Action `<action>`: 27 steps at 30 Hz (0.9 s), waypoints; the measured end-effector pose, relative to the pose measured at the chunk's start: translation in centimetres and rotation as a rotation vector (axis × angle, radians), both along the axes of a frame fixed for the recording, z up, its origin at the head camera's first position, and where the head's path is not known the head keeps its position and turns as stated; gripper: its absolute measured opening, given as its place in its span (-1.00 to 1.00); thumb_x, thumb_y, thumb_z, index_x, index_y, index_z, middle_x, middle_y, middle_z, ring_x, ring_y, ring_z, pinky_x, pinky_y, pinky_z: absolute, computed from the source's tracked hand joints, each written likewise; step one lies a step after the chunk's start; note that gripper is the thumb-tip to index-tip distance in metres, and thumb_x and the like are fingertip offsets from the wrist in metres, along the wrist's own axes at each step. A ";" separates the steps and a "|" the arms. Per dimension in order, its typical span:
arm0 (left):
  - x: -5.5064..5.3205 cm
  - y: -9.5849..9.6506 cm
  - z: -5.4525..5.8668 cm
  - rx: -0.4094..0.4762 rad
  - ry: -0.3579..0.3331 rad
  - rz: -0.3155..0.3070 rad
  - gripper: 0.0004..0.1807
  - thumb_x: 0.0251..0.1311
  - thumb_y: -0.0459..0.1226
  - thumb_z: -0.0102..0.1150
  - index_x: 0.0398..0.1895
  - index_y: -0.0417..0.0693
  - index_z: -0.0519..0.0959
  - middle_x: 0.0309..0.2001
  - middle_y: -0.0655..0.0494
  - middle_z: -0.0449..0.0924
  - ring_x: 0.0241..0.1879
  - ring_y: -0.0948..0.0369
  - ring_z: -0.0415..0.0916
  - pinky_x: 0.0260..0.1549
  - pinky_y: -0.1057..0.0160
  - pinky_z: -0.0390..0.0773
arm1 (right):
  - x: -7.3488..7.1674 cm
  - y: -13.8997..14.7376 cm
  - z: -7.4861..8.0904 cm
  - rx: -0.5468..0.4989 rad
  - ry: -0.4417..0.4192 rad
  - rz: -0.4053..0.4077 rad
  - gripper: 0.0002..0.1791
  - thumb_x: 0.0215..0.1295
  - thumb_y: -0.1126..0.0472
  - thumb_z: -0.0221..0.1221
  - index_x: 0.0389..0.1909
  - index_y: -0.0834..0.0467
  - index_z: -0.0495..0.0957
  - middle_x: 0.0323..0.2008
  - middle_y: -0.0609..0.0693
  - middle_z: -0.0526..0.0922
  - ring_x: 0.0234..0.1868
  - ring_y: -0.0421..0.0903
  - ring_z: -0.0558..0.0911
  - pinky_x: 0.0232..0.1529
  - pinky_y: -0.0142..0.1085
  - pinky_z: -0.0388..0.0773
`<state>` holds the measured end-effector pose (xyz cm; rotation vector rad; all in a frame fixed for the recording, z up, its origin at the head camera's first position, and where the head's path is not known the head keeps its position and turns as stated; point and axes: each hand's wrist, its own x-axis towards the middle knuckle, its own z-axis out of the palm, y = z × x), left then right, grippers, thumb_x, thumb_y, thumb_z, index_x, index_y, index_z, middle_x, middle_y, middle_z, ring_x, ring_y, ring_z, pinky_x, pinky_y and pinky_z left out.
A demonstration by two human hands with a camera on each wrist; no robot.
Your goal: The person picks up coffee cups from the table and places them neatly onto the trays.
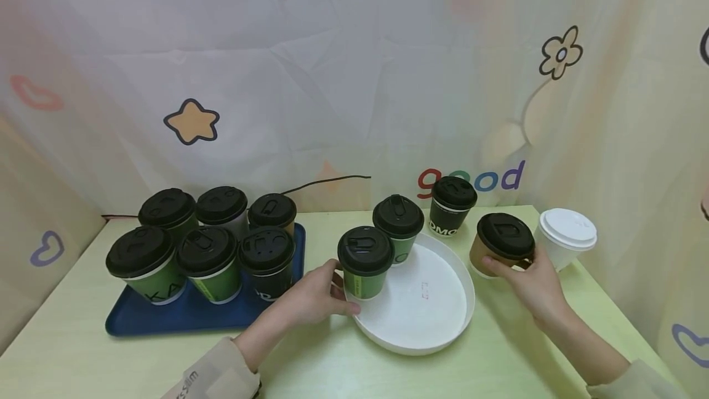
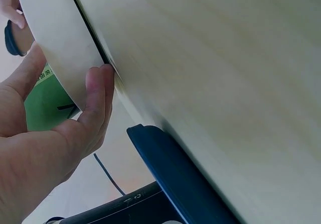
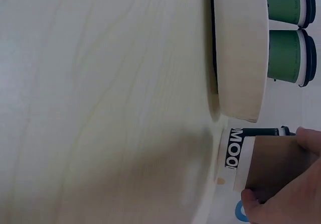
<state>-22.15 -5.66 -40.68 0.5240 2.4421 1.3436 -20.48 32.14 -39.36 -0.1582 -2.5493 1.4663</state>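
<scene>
In the head view my left hand (image 1: pixel 318 293) grips the left rim of a round white tray (image 1: pixel 454 325). The left wrist view shows its thumb (image 2: pixel 31 68) at the rim and its fingers low on the outer wall. Close to this hand stands a green paper cup (image 1: pixel 365 285) with a black lid, inside the tray. A second green cup (image 1: pixel 401 248) is behind it at the tray's back. My right hand (image 1: pixel 534 285) holds a brown paper cup (image 3: pixel 276 158) with a black lid, right of the tray; its base hangs above the table in the right wrist view.
A blue tray (image 1: pixel 221 322) on the left carries several black-lidded cups. Behind the white tray stands a black cup (image 1: pixel 447 214); a white cup (image 1: pixel 562 242) with a white lid is beyond my right hand. A printed curtain (image 1: pixel 354 109) hangs behind the table (image 1: pixel 310 356).
</scene>
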 end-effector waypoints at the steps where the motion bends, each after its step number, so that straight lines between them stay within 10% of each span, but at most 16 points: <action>1: 0.0 0.0 0.0 -0.001 0.001 0.000 -0.19 0.06 -0.27 0.60 0.28 -0.37 0.33 -0.12 -0.04 0.58 -0.20 0.13 0.57 -0.19 0.11 0.59 | 0.1 -0.1 0.2 0.010 0.016 0.009 -0.14 0.35 0.08 0.39 0.49 0.31 0.17 0.28 0.30 0.40 0.28 0.17 0.35 0.14 -0.08 0.32; 11: 0.0 -0.1 -0.1 -0.016 -0.001 0.006 -0.19 0.07 -0.26 0.60 0.29 -0.36 0.33 -0.12 -0.03 0.58 -0.20 0.14 0.56 -0.19 0.11 0.59 | 0.4 -1.9 1.8 0.047 0.047 0.055 -0.13 0.33 0.01 0.40 0.44 0.36 0.21 0.27 0.36 0.43 0.30 0.25 0.39 0.21 0.09 0.33; 19: 0.0 -0.1 -0.1 -0.013 0.007 0.000 -0.19 0.06 -0.25 0.60 0.28 -0.35 0.34 -0.12 -0.03 0.59 -0.20 0.14 0.56 -0.20 0.11 0.59 | 0.7 -3.9 2.1 0.017 0.038 0.118 -0.03 0.34 0.00 0.40 0.48 0.34 0.02 0.33 0.32 0.37 0.31 0.21 0.43 -0.01 -0.53 0.44; 27: -0.1 -0.1 -0.1 -0.002 0.004 -0.010 -0.19 0.07 -0.27 0.60 0.29 -0.36 0.33 -0.11 -0.04 0.59 -0.19 0.14 0.58 -0.19 0.11 0.60 | 0.8 -5.1 1.8 0.040 0.067 0.207 0.07 0.35 0.04 0.39 0.61 0.08 -0.16 0.38 0.26 0.37 0.25 0.24 0.51 0.04 -0.35 0.52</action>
